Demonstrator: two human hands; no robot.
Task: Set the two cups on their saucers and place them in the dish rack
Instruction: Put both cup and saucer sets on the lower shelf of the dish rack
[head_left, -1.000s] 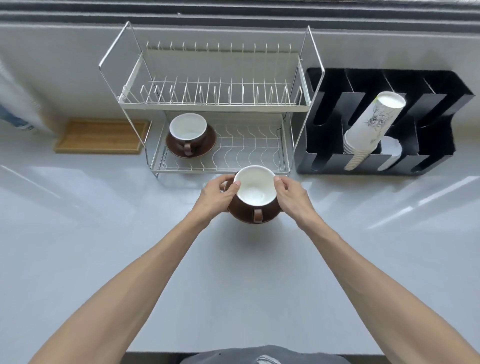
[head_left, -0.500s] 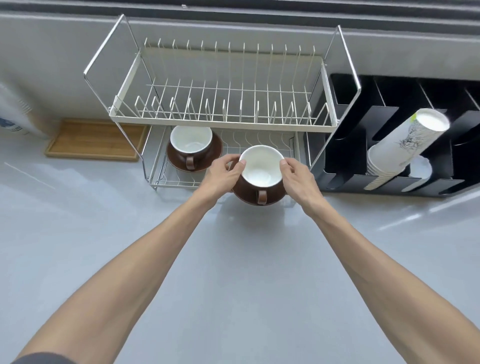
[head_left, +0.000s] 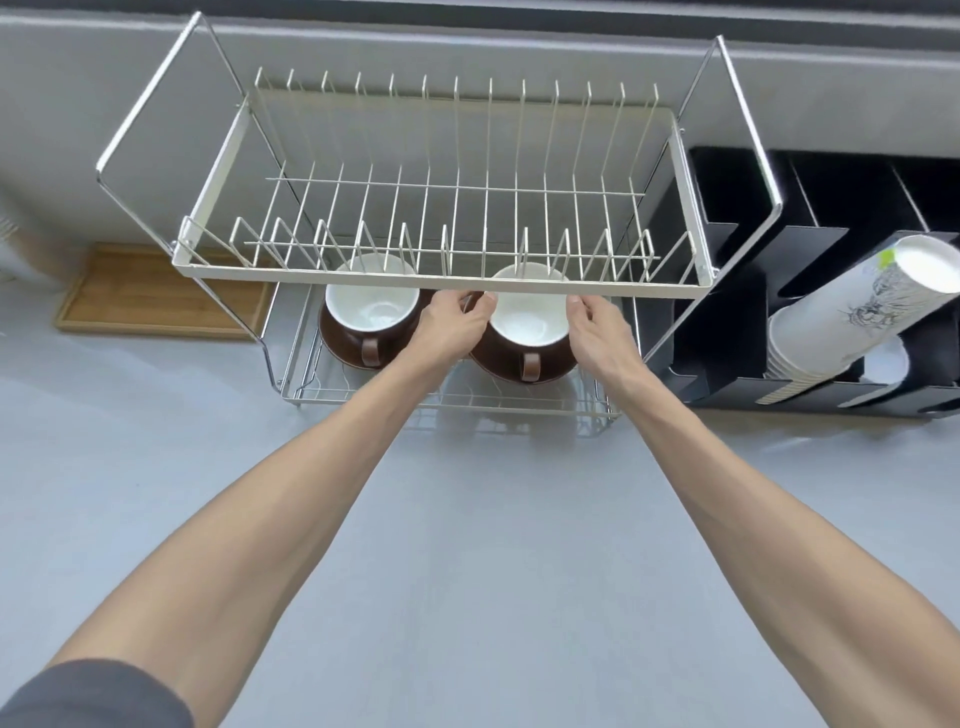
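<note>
From the head camera we look down along two bare forearms reaching forward over a pale grey counter (head_left: 467, 545) into the lower tier of a two-tier wire dish rack (head_left: 436, 278). Our left hand (head_left: 451, 326) and right hand (head_left: 597, 332) each grip one side of a brown saucer (head_left: 501, 364), with the thumbs curled against the rim of the cup (head_left: 527, 317) that stands on it; that cup is brown outside, white inside, and its handle points back toward us. Cup and saucer sit between the two hands, inside the lower tier, though we cannot tell whether the saucer already rests on the wires or is held just above them. Just beyond the left hand's outer side stands a second cup (head_left: 371, 304) on its own saucer (head_left: 345, 345), set down on the lower tier, its handle also facing us; the left hand's knuckles are very near it, perhaps touching. Directly above both hands runs the white front rail of the rack's upper tier, which hides the far rims of both cups. Well out past the left hand lies a wooden tray (head_left: 156, 291) against the wall. Out past the right hand stands a black organiser (head_left: 727, 291) holding a slanted stack of paper cups (head_left: 852, 306).
</note>
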